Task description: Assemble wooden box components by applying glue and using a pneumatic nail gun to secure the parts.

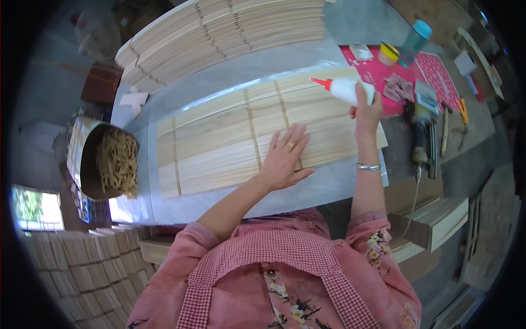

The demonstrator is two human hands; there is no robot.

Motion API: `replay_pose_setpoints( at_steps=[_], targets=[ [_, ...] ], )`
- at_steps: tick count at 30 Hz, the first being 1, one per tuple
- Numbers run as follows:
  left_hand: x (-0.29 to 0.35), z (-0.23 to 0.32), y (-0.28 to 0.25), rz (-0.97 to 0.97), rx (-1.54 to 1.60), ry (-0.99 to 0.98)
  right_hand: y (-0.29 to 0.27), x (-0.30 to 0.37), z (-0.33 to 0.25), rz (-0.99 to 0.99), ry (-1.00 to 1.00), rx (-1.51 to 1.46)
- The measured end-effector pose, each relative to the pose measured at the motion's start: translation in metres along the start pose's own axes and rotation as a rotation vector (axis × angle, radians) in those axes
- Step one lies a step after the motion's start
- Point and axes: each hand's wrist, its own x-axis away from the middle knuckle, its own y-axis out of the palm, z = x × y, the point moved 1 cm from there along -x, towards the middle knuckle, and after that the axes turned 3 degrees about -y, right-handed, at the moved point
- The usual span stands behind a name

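A panel of pale wooden slats, crossed by several narrow brown strips or grooves, lies on the grey table in front of me. My left hand rests flat on its right half, fingers spread, a ring on one finger. Above the panel's far right part, my right hand grips a white squeeze bottle with a red pointed nozzle. The bottle is tilted nearly level, its nozzle toward the left and apart from the wood.
Stacked slatted panels stand at the back. A bin of tan strips is at the left. On the right are a pink mat, a teal bottle, a yellow cup, a crumpled cloth and a corded power tool.
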Motion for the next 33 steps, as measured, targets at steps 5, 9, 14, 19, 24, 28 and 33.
replay_pose_setpoints(
  at_steps=[5, 9, 14, 19, 24, 28, 33],
  targets=[
    [0.072, -0.043, -0.036, -0.082, -0.14, -0.228, 0.065, 0.01, 0.042, -0.05, -0.045, 0.164],
    [0.107, -0.06, -0.046, -0.139, -0.189, -0.354, 0.094, 0.007, 0.056, -0.079, -0.073, 0.321],
    [0.119, -0.067, -0.038, -0.111, -0.21, -0.347, 0.112, 0.019, 0.042, -0.085, -0.082, 0.397],
    [0.121, -0.066, -0.035, -0.069, -0.192, -0.351, 0.089, 0.027, 0.043, -0.069, -0.153, 0.507],
    [0.119, -0.067, -0.034, -0.033, -0.192, -0.364, 0.047, 0.062, 0.036, -0.065, -0.175, 0.561],
    [0.122, -0.07, -0.027, -0.008, -0.225, -0.341, 0.011, 0.099, 0.023, -0.069, -0.209, 0.589],
    [0.121, -0.072, -0.025, -0.01, -0.212, -0.352, -0.037, 0.138, 0.013, -0.112, -0.19, 0.589]
  ],
)
